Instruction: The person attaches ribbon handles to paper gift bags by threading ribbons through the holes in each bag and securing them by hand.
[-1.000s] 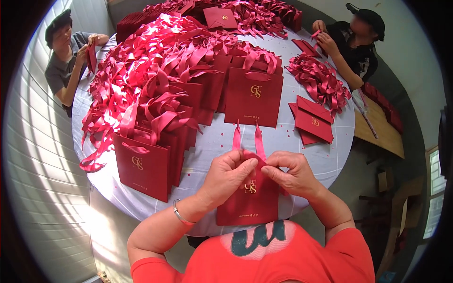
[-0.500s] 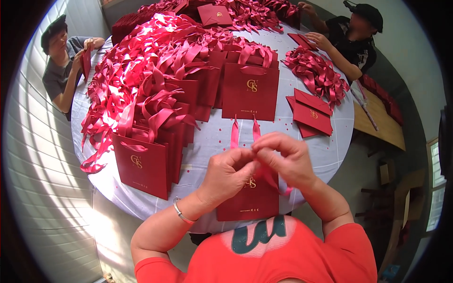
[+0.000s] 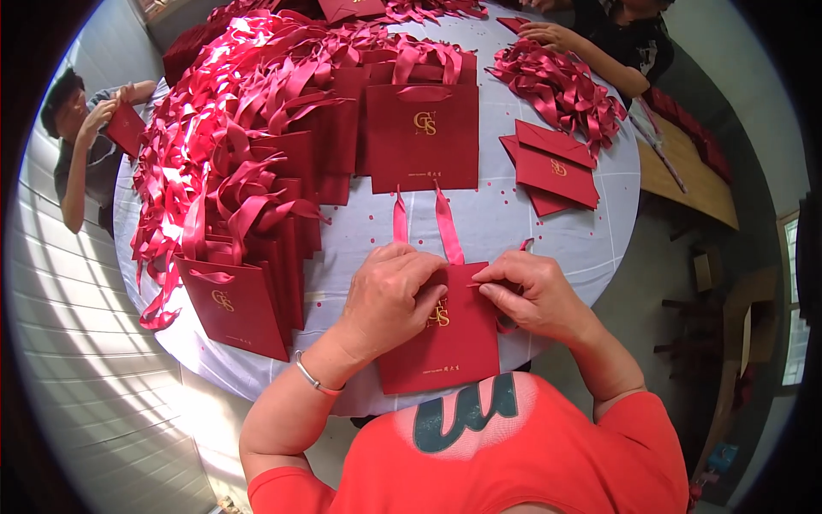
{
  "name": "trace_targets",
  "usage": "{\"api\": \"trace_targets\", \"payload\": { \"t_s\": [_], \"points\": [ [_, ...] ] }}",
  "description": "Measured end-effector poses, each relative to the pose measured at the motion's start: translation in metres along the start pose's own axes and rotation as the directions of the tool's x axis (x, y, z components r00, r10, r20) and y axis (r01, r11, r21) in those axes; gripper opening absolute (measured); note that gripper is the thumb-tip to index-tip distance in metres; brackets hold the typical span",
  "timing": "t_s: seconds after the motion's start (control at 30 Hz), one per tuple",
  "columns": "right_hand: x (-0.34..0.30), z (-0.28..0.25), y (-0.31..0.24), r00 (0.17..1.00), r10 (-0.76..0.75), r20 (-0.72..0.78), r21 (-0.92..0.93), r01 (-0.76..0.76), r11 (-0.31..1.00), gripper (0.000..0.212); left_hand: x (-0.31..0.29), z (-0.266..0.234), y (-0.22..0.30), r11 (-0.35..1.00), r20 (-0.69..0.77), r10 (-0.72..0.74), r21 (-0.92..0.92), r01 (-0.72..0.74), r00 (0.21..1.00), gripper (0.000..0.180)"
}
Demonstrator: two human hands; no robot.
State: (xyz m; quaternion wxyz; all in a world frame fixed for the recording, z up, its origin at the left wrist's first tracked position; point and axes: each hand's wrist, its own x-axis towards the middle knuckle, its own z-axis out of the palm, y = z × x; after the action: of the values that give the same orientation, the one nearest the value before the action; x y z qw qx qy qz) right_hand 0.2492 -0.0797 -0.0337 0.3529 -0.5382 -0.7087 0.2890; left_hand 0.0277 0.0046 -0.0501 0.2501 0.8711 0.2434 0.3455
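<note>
A red paper gift bag (image 3: 441,358) with gold print lies at the table's near edge, close to my shirt. From its top, pink ribbon handles (image 3: 447,227) stretch away from me over the cloth. My left hand (image 3: 390,289) is closed over the bag's upper left part, its thumb and forefinger bent toward the middle; the other fingers are partly hidden. At the upper right edge, my right hand (image 3: 535,291) pinches a thin piece of ribbon between thumb and forefinger. Loose ribbon shows behind that hand and below it.
Finished-looking bags (image 3: 235,304) with ribbons stand at left, another bag (image 3: 424,137) ahead. Flat red bags (image 3: 556,167) and a ribbon heap (image 3: 561,90) lie at right on the white tablecloth (image 3: 591,231). Two people work across the table, one holding a red piece (image 3: 127,128).
My hands, close together over the bag before, have moved apart and down onto its top. The view has shifted slightly. The person at left has turned their red piece.
</note>
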Motion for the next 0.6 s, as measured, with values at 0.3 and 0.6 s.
{"api": "trace_targets", "payload": {
  "t_s": [0.3, 0.6],
  "points": [
    [0.001, 0.011, 0.003, 0.987, -0.069, -0.147, -0.048, 0.062, 0.997, 0.013, 0.000, 0.005, -0.001, 0.984, 0.061, -0.173, -0.024, 0.174, 0.983, 0.020],
    [0.009, 0.015, -0.004, 0.959, -0.242, -0.150, -0.243, 0.202, 0.949, 0.016, 0.000, 0.004, 0.007, 0.951, 0.066, -0.303, -0.041, 0.306, 0.951, 0.012]
  ]
}}
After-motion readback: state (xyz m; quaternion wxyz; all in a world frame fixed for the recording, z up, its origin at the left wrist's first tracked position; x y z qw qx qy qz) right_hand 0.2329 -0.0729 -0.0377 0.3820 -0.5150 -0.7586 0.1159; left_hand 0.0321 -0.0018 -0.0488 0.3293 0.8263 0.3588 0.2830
